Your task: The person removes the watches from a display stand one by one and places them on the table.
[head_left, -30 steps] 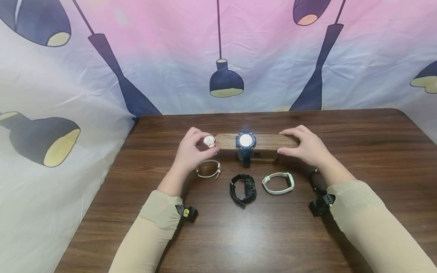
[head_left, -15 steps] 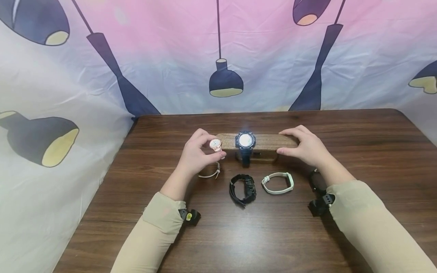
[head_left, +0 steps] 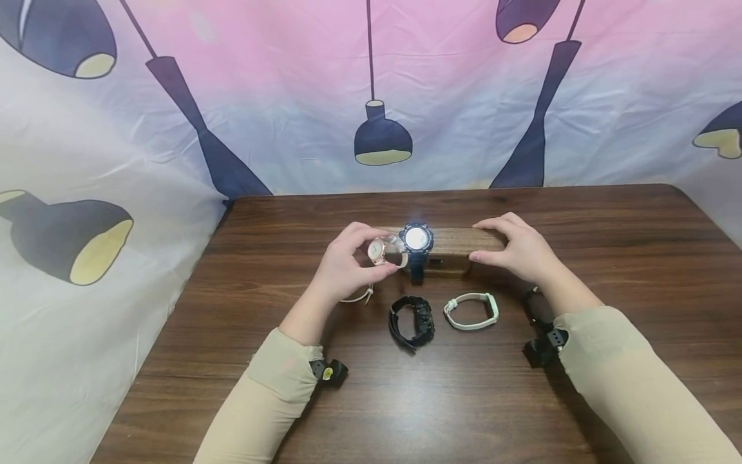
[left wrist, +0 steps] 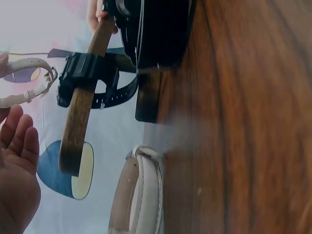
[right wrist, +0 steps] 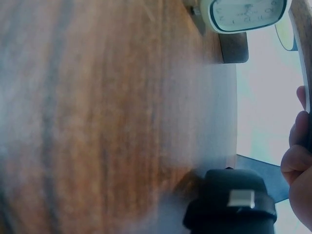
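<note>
My left hand (head_left: 348,258) pinches a small watch (head_left: 376,250) with a round rose-gold case and a pale strap. Its looped strap (left wrist: 36,63) shows in the left wrist view, apart from the bar. In the head view it overlaps the left part of a wooden watch stand (head_left: 455,241). A dark digital watch (head_left: 417,238) with a glaring face is strapped round the stand's bar. At the bar's right end, my right hand (head_left: 518,248) grips the wood between thumb and fingers; the right wrist view catches only some of these fingers (right wrist: 300,161).
On the brown table (head_left: 440,412) lie a black watch (head_left: 425,322) and a white watch (head_left: 491,311), nearer me than the stand. A pale-strapped watch (head_left: 361,298) is partly hidden by my left hand. Another dark watch (head_left: 539,310) lies beside my right wrist. Patterned cloth (head_left: 452,129) hangs behind.
My left hand has carried the rose-gold watch rightward from the bar's left end toward the digital watch, and its strap loop now shows. The right hand and the stand have stayed put.
</note>
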### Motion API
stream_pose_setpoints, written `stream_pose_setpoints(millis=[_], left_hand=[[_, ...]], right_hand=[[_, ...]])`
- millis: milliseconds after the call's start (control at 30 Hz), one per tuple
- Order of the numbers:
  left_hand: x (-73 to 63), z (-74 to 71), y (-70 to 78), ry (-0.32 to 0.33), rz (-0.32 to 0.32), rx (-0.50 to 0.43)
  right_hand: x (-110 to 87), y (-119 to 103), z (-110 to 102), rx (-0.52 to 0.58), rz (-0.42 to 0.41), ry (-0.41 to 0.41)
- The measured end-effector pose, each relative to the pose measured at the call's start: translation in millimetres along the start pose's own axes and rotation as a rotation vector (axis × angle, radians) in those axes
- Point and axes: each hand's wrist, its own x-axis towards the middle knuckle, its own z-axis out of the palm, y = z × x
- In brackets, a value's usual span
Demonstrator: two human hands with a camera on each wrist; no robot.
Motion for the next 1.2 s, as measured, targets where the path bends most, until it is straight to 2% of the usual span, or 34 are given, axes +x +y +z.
stream_pose_setpoints(millis=[300, 433, 600, 833, 967, 1200], left_hand=[[0.3, 9.6, 5.3, -0.09, 0.042, -0.011], [-0.9, 14.1, 6.1, -0.135, 0.032, 0.0], [-1.1, 17.4, 7.9, -0.197, 0.011, 0.038], [-1.0, 23.5, 11.2, -0.267, 0.058, 0.088], [-1.9, 28.7, 14.5, -0.287, 0.089, 0.052], [-4.6, 36.8, 18.4, -0.316, 0.079, -0.021]], right_hand=[[0.3, 0.9, 1.1, -0.004, 0.01, -0.001], [0.4, 0.8, 2.2, -0.009, 0.009, 0.001], [0.2, -0.3, 1.6, -0.009, -0.002, 0.007], [0.0, 0.4, 0.2, -0.02, -0.023, 0.006], [0.4, 0.0, 0.6, -0.024, -0.013, 0.005], [0.1, 0.8, 0.5, -0.027, -0.008, 0.007]])
